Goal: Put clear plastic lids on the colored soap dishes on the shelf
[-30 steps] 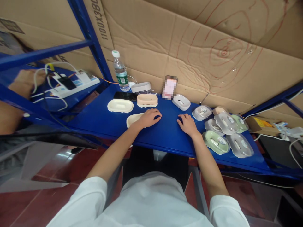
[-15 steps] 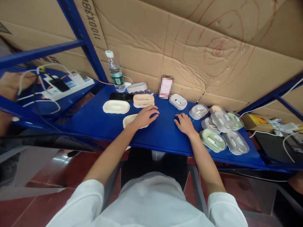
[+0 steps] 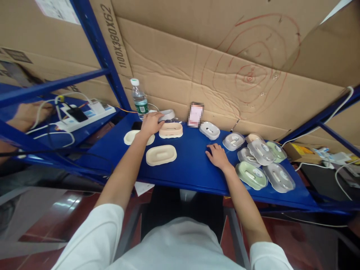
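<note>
My left hand (image 3: 152,123) is stretched out at the back left of the blue table, fingers extended and apart. Its fingertips are at the near edge of a grey oval piece (image 3: 168,115); whether they touch it I cannot tell. Right by the hand stands a peach oval holder (image 3: 171,129) on a pale base. Under my left forearm, a cream oval tray (image 3: 129,138) is partly hidden. Another cream tray (image 3: 161,155) lies nearer me. My right hand (image 3: 218,155) rests on the table with loose, spread fingers, holding nothing. Beyond it sits a white oval case (image 3: 209,130).
Several clear-lidded oval cases (image 3: 251,175) cluster on the right, some overlapping. A water bottle (image 3: 140,99) and a dark phone (image 3: 137,125) are at the back left. A lit phone (image 3: 195,113) leans on the cardboard wall (image 3: 168,63). Another person's hand (image 3: 33,112) is far left.
My left hand has moved up and left, from over the near cream tray to the grey oval piece, uncovering that tray. My right hand stays on the table. The view has tilted slightly upward.
</note>
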`<action>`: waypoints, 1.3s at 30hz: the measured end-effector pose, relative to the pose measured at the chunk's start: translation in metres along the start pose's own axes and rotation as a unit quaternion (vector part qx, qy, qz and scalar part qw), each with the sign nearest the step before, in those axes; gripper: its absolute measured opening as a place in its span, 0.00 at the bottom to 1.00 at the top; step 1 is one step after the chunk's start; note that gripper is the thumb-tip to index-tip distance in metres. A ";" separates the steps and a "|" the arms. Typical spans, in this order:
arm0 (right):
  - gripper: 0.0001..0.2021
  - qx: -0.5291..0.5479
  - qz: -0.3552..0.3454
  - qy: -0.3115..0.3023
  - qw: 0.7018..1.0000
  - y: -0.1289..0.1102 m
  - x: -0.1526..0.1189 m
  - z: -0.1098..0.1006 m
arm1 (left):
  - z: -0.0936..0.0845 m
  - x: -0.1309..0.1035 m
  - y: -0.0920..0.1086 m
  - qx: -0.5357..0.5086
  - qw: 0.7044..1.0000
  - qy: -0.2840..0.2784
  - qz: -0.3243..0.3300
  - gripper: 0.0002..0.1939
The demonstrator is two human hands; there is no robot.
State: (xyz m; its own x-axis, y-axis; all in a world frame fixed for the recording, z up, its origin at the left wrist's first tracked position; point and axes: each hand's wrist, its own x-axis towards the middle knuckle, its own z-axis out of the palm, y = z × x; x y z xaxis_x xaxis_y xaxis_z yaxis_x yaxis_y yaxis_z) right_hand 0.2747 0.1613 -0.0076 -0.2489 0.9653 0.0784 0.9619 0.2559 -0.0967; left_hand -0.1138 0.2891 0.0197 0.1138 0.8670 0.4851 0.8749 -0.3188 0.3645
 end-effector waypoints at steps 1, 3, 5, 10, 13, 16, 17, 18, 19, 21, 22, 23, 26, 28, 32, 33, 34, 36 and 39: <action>0.21 0.000 -0.005 0.003 1.000 0.000 0.000 0.000 | 0.002 -0.002 -0.002 0.002 1.000 -0.002 0.002 0.19; 0.20 -0.002 -0.021 0.011 1.000 -0.004 0.000 -0.001 | 0.008 -0.008 -0.005 0.004 1.000 0.003 0.007 0.19; 0.20 -0.003 -0.050 0.019 0.999 -0.016 -0.001 -0.002 | 0.012 -0.014 -0.008 0.004 1.000 0.015 0.007 0.24; 0.25 0.044 -0.285 0.030 0.957 -0.076 -0.003 0.007 | 0.021 -0.017 -0.016 -0.004 1.000 0.031 -0.004 0.30; 0.28 0.066 -0.378 0.015 0.923 -0.106 0.000 0.017 | 0.025 -0.015 -0.020 -0.017 0.999 0.032 0.001 0.27; 0.27 0.086 -0.377 -0.005 0.922 -0.110 0.004 0.022 | 0.027 -0.014 -0.019 -0.029 0.999 0.039 0.010 0.24; 0.26 0.093 -0.363 -0.005 0.927 -0.105 0.005 0.022 | 0.026 -0.015 -0.018 -0.032 0.999 0.042 0.014 0.23; 0.25 0.100 -0.347 -0.002 0.933 -0.099 0.006 0.022 | 0.025 -0.016 -0.015 -0.035 0.998 0.045 0.019 0.22; 0.24 0.106 -0.330 0.003 0.938 -0.091 0.006 0.021 | 0.023 -0.017 -0.013 -0.038 0.998 0.048 0.023 0.21; 0.22 0.120 -0.301 0.009 0.946 -0.076 0.007 0.017 | 0.018 -0.021 -0.005 -0.043 0.997 0.059 0.029 0.20; 0.21 0.128 -0.289 0.011 0.949 -0.070 0.008 0.015 | 0.016 -0.023 0.000 -0.044 0.996 0.066 0.031 0.20; 0.20 0.135 -0.278 0.011 0.951 -0.065 0.009 0.013 | 0.013 -0.025 0.006 -0.046 0.996 0.074 0.032 0.20; 0.19 0.145 -0.252 0.014 0.957 -0.057 0.011 0.009 | 0.007 -0.032 0.029 -0.055 0.993 0.090 0.054 0.22; 0.21 0.138 -0.233 0.039 0.962 -0.055 0.013 0.007 | 0.005 -0.042 0.048 -0.064 0.990 0.085 0.090 0.22; 0.35 0.133 -0.202 0.137 0.961 -0.050 0.016 0.000 | 0.004 -0.079 0.079 -0.070 0.981 0.035 0.176 0.21; 0.36 0.134 -0.202 0.154 0.958 -0.048 0.017 -0.002 | 0.004 -0.091 0.084 -0.070 0.978 0.021 0.194 0.20; 0.37 0.134 -0.208 0.163 0.955 -0.047 0.018 -0.003 | 0.005 -0.102 0.087 -0.069 0.975 0.008 0.209 0.20; 0.35 0.126 -0.232 0.151 0.953 -0.044 0.020 -0.004 | 0.006 -0.122 0.088 -0.068 0.970 -0.019 0.233 0.19; 0.32 0.113 -0.269 0.084 0.953 -0.042 0.021 0.003 | 0.010 -0.138 0.084 -0.060 0.965 -0.067 0.246 0.18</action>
State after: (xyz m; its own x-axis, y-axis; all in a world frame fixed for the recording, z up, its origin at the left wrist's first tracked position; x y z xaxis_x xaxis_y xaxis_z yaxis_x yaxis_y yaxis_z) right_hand 0.2289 0.1707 -0.0049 -0.6594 0.6742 0.3326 0.6459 0.7345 -0.2082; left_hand -0.0518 0.1467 -0.0243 0.5678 0.6394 0.5185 0.6404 -0.7388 0.2097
